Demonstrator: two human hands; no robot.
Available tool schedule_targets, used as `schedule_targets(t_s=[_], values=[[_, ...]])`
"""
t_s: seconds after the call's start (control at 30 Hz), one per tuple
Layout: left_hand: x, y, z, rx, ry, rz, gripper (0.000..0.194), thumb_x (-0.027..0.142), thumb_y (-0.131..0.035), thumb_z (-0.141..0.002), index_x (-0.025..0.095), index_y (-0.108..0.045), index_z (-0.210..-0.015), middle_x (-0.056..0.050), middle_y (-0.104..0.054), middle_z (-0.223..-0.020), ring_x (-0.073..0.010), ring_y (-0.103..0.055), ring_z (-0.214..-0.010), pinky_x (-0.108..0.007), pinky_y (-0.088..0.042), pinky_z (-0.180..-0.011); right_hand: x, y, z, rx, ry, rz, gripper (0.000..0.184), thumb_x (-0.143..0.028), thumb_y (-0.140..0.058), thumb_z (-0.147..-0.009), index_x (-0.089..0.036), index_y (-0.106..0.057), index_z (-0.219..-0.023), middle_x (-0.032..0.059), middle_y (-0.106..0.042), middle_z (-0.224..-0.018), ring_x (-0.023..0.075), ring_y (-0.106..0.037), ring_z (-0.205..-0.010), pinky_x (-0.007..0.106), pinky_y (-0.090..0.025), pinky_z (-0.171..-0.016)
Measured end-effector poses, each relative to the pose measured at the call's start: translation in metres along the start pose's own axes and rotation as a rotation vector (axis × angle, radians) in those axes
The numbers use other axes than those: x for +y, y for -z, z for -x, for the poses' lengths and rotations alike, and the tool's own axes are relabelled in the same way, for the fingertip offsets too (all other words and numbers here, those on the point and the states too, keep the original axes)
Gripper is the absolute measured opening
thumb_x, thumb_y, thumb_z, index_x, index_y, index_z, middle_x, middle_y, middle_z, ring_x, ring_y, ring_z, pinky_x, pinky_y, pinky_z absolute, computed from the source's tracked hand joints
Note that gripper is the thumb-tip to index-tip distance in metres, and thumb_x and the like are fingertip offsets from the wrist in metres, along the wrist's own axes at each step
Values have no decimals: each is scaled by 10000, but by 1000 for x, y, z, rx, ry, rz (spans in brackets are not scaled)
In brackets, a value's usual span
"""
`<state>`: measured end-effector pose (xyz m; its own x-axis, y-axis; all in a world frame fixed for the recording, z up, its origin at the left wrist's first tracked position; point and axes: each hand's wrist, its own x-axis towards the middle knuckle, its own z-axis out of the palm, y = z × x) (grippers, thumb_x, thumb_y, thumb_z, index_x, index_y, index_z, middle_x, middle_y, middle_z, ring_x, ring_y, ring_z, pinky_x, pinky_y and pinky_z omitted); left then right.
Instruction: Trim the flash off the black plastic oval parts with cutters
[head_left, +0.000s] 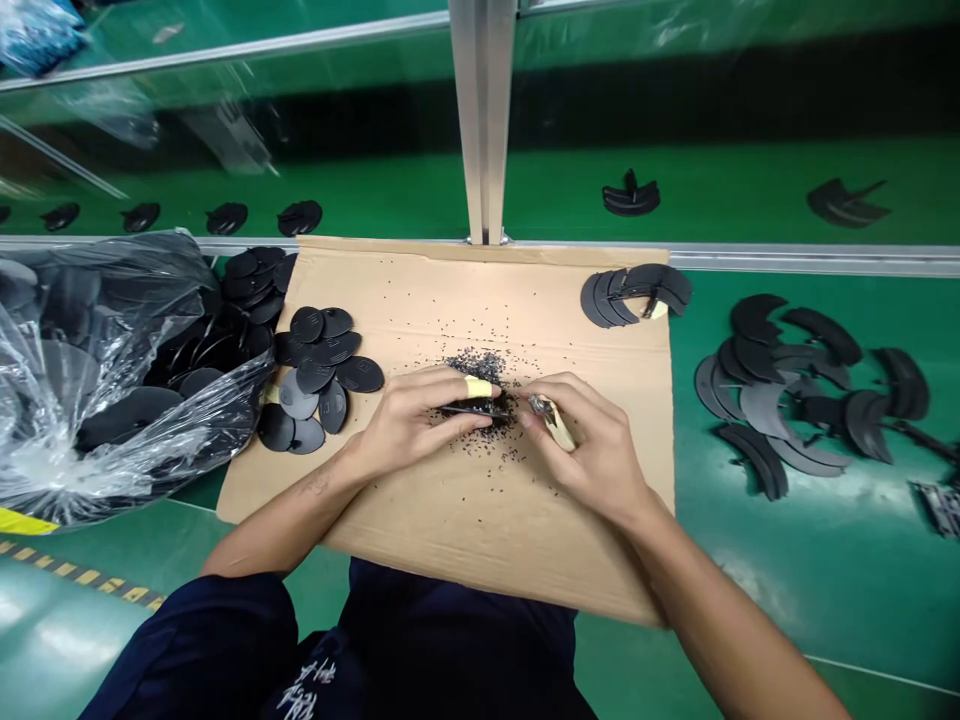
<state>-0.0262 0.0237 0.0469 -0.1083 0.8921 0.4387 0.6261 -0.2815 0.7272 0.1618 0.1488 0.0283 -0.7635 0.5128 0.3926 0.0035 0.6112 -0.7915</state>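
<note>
My left hand (412,420) pinches a thin black plastic piece (480,408) between thumb and fingers, over a sheet of cardboard (420,515). Yellow tape is wrapped round one finger of that hand. Just to the right, my right hand (589,440) is closed on a small tool (556,425) with a metal head and a pale yellow handle. Its head is close to the black piece; whether they touch I cannot tell. Below and behind the piece lies a pile of tiny black plastic bits (480,365), scattered across the cardboard.
Oval black discs (315,350) lie at the cardboard's left, beside a clear plastic bag (135,400) of more discs. Curved black pieces sit on the back right corner (611,300) and the green surface further right (772,400). A metal post (484,130) rises behind.
</note>
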Motion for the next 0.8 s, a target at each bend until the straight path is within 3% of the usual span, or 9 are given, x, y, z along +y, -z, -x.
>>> schedule_targets(t_s=[0.23, 0.63, 0.8], values=[[0, -2, -1, -69, -40, -17, 215, 248, -728, -896, 159, -719, -1092, -56, -754, -882, -138, -672, -802, -271, -554, -727, 6, 0, 5, -110, 140, 357, 260, -135, -538, -895, -165, -656, -1125, 87, -717, -983, 217, -624, -842, 365, -495, -718], [0, -1, -1, -115, -48, 26, 235, 272, -710, -913, 181, -711, -1130, -60, -753, -896, -143, -657, -796, -289, -545, -721, 4, 5, 4, -93, 212, 550, 191, -158, -538, -948, -149, -681, -1074, 46, -693, -807, 165, -547, -695, 306, -406, -625], [-2, 0, 0, -131, -66, 41, 231, 242, -713, -908, 175, -712, -1128, -64, -749, -899, -140, -644, -782, -288, -535, -709, -4, 8, 1, -53, 302, 742, 187, -65, -532, -902, -156, -680, -972, 19, -649, -682, 159, -512, -656, 306, -358, -603]])
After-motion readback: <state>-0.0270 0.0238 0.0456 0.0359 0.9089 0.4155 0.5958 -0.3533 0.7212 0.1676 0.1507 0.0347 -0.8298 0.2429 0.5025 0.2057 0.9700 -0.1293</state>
